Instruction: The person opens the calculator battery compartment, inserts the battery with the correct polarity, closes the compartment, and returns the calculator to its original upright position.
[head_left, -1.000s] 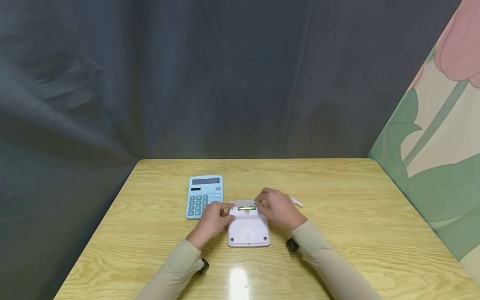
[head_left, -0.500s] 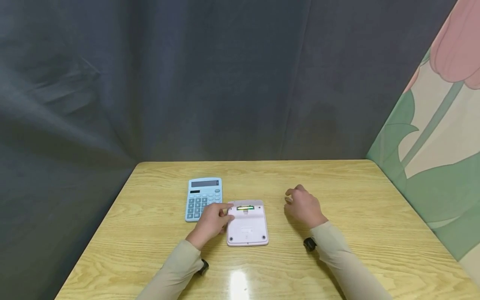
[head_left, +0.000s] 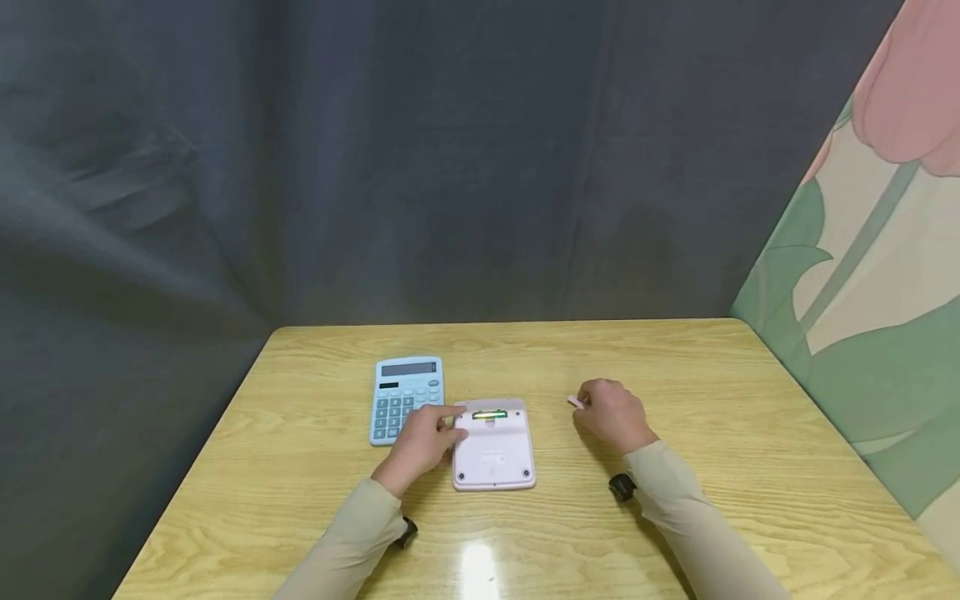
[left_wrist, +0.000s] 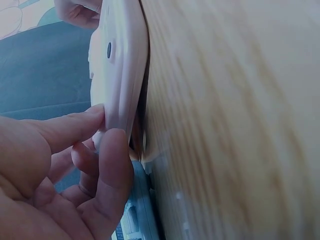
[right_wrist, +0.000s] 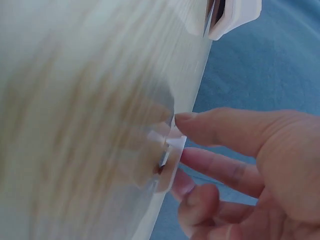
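Observation:
A pink calculator (head_left: 492, 454) lies face down on the table, its battery slot uncovered at the far end. Inside the slot sits a green and gold battery (head_left: 490, 414). My left hand (head_left: 418, 439) holds the calculator's left edge between thumb and fingers, as the left wrist view shows on the calculator's rim (left_wrist: 122, 75). To the right of it, my right hand (head_left: 615, 417) has thumb and fingertips at a small pale pink battery cover (head_left: 575, 402), low over the tabletop. In the right wrist view the cover (right_wrist: 173, 162) is partly hidden by the fingers.
Behind my left hand lies a light blue calculator (head_left: 401, 392), face up, its lower right corner hidden by that hand. The wooden table (head_left: 712, 375) ends at a dark curtain (head_left: 450, 167), with a flower-patterned cloth (head_left: 885, 333) at the right.
My right hand has left the pink calculator's far right corner and moved right to the battery cover, now between its fingers. My left hand has stayed at the calculator's left edge.

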